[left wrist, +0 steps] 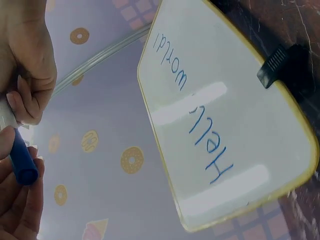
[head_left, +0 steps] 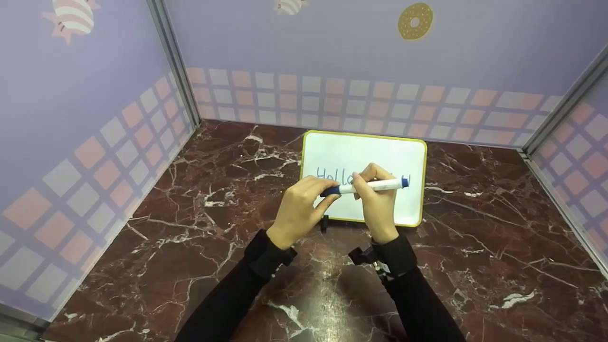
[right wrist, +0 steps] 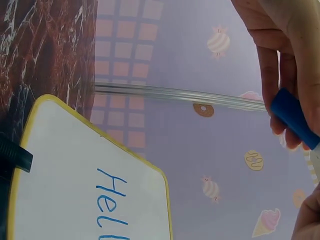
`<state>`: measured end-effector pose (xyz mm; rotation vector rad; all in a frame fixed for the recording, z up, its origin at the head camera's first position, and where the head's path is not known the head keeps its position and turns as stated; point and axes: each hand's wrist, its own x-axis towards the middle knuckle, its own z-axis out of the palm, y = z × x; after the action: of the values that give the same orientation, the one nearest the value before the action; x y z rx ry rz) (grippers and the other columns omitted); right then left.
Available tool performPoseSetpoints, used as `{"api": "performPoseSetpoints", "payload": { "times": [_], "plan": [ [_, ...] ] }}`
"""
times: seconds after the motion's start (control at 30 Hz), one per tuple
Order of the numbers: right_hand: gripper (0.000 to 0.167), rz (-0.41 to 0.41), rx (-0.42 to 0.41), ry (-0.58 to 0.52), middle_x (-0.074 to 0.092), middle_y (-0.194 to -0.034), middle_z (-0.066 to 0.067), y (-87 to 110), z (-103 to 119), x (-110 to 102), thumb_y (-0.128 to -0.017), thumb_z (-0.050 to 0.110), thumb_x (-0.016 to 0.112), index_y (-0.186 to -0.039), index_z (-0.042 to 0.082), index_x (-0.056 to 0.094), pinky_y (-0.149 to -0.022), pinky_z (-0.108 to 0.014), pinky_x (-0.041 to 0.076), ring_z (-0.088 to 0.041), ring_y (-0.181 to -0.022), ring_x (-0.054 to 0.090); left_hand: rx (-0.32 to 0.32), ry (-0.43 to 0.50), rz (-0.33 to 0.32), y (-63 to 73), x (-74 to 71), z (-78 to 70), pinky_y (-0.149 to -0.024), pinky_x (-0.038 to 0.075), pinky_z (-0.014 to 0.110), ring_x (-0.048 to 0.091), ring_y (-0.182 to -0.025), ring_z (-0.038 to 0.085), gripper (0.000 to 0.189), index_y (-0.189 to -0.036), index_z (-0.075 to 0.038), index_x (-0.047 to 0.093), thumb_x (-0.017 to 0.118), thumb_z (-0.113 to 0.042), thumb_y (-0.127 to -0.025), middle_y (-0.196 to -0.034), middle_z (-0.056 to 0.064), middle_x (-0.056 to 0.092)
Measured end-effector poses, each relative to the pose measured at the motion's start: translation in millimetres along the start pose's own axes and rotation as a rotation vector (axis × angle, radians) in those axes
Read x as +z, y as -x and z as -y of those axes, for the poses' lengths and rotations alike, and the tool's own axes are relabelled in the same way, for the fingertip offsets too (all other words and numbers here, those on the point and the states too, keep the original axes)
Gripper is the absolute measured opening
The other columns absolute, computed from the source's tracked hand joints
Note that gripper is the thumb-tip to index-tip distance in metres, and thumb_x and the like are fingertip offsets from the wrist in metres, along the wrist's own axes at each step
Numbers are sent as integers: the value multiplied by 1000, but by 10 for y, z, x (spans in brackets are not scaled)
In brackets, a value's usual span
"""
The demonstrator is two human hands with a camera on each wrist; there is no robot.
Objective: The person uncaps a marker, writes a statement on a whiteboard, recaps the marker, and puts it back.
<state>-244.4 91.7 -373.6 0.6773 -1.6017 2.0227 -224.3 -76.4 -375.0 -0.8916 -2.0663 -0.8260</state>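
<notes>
A white marker [head_left: 387,184] with blue ends is held nearly level in front of a whiteboard [head_left: 365,147]. My left hand [head_left: 297,209] pinches its dark blue cap [right wrist: 294,117] between thumb and fingers. Curled round the white barrel, my right hand [head_left: 380,211] grips the marker toward its other end. The yellow-framed board leans upright and carries blue handwriting [left wrist: 212,145] that reads like "Hello" and "world"; both hands and the marker partly cover it in the head view. Whether the cap is fully seated cannot be made out.
A black stand clip [left wrist: 280,65] supports the board's lower edge. Dark red marbled tabletop [head_left: 228,213] surrounds it. Purple panels [head_left: 332,52] with printed sweets and checks enclose the back and sides, joined by metal corner posts [head_left: 178,61].
</notes>
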Motion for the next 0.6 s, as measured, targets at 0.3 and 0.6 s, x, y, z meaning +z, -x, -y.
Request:
{"api": "performPoseSetpoints", "payload": {
  "times": [0.3,0.6],
  "plan": [
    [33,41,23,-54,44,-61,4,-17,-46,-31,-88,-9,56,-62,1,38,-49,-18,37,-9,-52,42,-24,47,29,-15,17,19,-85,60,30,70,-92,22,20,-104,1,72,70,-15,-91,-98,12,74],
    [19,30,22,-26,62,-86,-2,-109,-44,-133,-86,-5,69,-100,-5,56,-52,-20,48,-11,-66,58,-77,9,17,-3,13,139,-87,59,30,70,-94,22,23,-106,0,72,70,-17,-91,-100,11,75]
  ]
}}
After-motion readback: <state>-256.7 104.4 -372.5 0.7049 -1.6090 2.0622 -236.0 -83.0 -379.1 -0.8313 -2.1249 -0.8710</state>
